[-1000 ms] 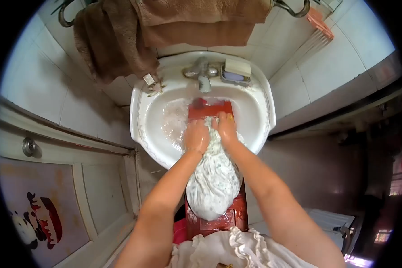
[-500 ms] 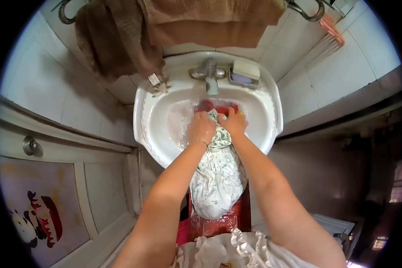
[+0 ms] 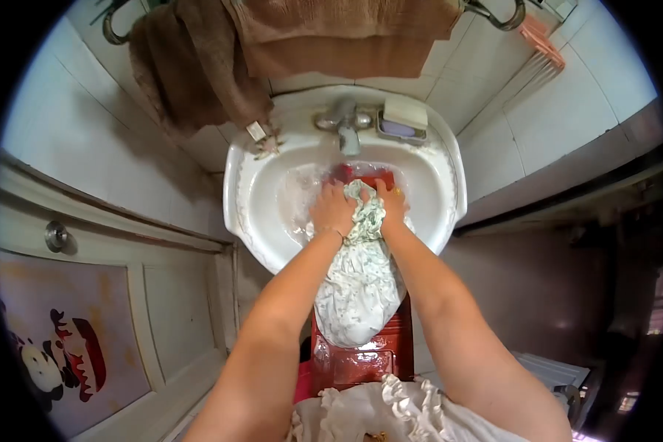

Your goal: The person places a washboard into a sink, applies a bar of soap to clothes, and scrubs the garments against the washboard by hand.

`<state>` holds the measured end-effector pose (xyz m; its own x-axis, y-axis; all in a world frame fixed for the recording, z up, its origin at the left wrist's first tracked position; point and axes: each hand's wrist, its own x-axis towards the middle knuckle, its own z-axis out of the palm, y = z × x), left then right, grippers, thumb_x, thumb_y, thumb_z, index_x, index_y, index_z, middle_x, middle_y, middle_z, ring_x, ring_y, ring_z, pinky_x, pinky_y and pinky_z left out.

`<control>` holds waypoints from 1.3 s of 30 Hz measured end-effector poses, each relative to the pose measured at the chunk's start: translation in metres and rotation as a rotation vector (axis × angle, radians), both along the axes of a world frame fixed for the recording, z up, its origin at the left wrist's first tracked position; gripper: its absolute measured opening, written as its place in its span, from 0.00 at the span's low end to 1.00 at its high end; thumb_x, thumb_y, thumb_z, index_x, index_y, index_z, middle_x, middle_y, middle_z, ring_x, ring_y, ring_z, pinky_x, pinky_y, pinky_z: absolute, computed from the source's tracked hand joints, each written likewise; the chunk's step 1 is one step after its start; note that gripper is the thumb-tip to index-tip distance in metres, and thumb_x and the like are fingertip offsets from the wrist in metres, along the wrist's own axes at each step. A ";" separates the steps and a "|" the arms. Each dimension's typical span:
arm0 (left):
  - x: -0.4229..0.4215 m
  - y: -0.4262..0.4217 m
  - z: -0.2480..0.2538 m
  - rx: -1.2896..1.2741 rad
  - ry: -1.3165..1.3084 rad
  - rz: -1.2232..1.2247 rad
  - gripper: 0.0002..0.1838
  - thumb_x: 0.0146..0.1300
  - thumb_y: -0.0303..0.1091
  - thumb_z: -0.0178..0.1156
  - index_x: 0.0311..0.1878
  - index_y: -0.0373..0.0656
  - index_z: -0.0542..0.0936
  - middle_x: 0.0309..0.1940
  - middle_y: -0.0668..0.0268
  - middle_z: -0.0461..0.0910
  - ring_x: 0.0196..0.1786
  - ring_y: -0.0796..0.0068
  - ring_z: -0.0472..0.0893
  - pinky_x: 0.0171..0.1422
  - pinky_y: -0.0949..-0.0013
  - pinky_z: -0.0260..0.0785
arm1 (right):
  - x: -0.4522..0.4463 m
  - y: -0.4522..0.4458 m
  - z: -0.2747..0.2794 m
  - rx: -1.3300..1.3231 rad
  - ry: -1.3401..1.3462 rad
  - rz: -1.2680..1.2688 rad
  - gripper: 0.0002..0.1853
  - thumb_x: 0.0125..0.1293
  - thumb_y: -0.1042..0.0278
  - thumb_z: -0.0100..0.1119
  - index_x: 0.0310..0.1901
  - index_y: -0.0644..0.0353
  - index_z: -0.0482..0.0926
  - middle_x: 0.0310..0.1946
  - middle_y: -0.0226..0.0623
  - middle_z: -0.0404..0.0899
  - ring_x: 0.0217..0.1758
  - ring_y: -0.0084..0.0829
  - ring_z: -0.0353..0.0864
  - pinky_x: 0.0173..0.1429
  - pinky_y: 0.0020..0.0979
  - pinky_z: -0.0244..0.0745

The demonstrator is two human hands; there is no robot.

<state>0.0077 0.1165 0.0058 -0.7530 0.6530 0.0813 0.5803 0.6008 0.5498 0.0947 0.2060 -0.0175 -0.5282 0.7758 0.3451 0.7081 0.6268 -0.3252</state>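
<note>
A wet white cloth with a green print (image 3: 357, 283) lies bunched along a red washboard (image 3: 361, 366). The board slopes from the basin toward my body, and its far end shows red in the water. My left hand (image 3: 333, 211) is closed on the left side of the cloth's far end. On the right side, my right hand (image 3: 393, 204) grips the same gathered end, its fingers partly hidden by the folds. Both hands are inside the white washbasin (image 3: 261, 199), near the cloudy water.
A tap (image 3: 346, 129) rises at the back of the basin. Beside it, a soap dish (image 3: 401, 131) holds bars of soap. Brown towels (image 3: 331, 44) hang above, and an orange comb-like item (image 3: 541, 40) is on the right wall. A door (image 3: 184, 309) stands at the left.
The near end of the cloth has slid up the washboard toward the basin, baring more of the red surface. My hands have stayed at almost the same spot, still on the cloth.
</note>
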 end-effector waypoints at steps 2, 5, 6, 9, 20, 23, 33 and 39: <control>-0.007 -0.024 0.017 -0.024 -0.200 -0.238 0.15 0.64 0.37 0.56 0.52 0.43 0.77 0.52 0.54 0.76 0.58 0.50 0.74 0.56 0.48 0.68 | 0.005 0.006 0.004 -0.235 -0.084 0.131 0.13 0.67 0.60 0.55 0.44 0.59 0.81 0.41 0.52 0.78 0.47 0.56 0.76 0.54 0.51 0.70; 0.035 -0.110 0.050 0.298 -0.157 -0.513 0.16 0.62 0.33 0.60 0.53 0.41 0.78 0.52 0.53 0.77 0.60 0.47 0.72 0.62 0.49 0.66 | 0.076 -0.059 0.100 -0.461 0.061 0.604 0.15 0.66 0.60 0.58 0.45 0.63 0.81 0.50 0.55 0.75 0.54 0.55 0.74 0.56 0.48 0.69; 0.052 -0.133 0.066 0.305 -0.112 -0.512 0.12 0.60 0.32 0.62 0.47 0.43 0.80 0.50 0.56 0.76 0.59 0.48 0.72 0.62 0.51 0.65 | 0.100 -0.083 0.115 -0.500 0.136 0.637 0.12 0.64 0.63 0.60 0.39 0.65 0.80 0.49 0.55 0.74 0.54 0.52 0.73 0.59 0.47 0.67; 0.074 -0.137 0.070 0.075 0.021 -0.515 0.07 0.60 0.37 0.61 0.39 0.46 0.82 0.44 0.58 0.78 0.52 0.54 0.75 0.52 0.51 0.66 | 0.119 -0.105 0.094 -0.425 0.046 0.602 0.09 0.62 0.65 0.60 0.36 0.64 0.79 0.43 0.53 0.78 0.53 0.53 0.74 0.59 0.52 0.67; 0.040 -0.119 0.068 0.186 -0.131 -0.559 0.21 0.59 0.35 0.59 0.56 0.44 0.76 0.62 0.46 0.69 0.65 0.44 0.67 0.70 0.47 0.60 | 0.083 -0.058 0.121 -0.683 -0.026 0.497 0.17 0.66 0.52 0.57 0.40 0.60 0.81 0.47 0.54 0.77 0.55 0.53 0.74 0.60 0.51 0.67; 0.067 -0.134 0.076 -0.049 -0.043 -0.628 0.18 0.59 0.42 0.61 0.50 0.43 0.81 0.54 0.50 0.74 0.60 0.48 0.71 0.66 0.47 0.63 | 0.107 -0.090 0.099 -0.283 0.014 0.632 0.14 0.65 0.55 0.57 0.36 0.60 0.81 0.42 0.53 0.77 0.52 0.51 0.74 0.56 0.51 0.68; 0.017 -0.072 0.043 0.055 -0.170 -0.538 0.28 0.68 0.42 0.54 0.67 0.38 0.70 0.67 0.43 0.66 0.71 0.42 0.63 0.75 0.45 0.54 | 0.058 -0.028 0.067 -0.570 0.101 0.450 0.13 0.64 0.58 0.57 0.40 0.59 0.81 0.46 0.48 0.79 0.55 0.55 0.73 0.56 0.55 0.67; 0.027 -0.057 0.010 -0.058 0.090 -0.347 0.21 0.60 0.42 0.59 0.56 0.45 0.77 0.56 0.56 0.77 0.59 0.53 0.73 0.60 0.44 0.63 | 0.047 -0.018 0.008 -0.237 -0.060 0.510 0.09 0.65 0.62 0.56 0.36 0.58 0.80 0.35 0.45 0.78 0.46 0.52 0.75 0.54 0.55 0.68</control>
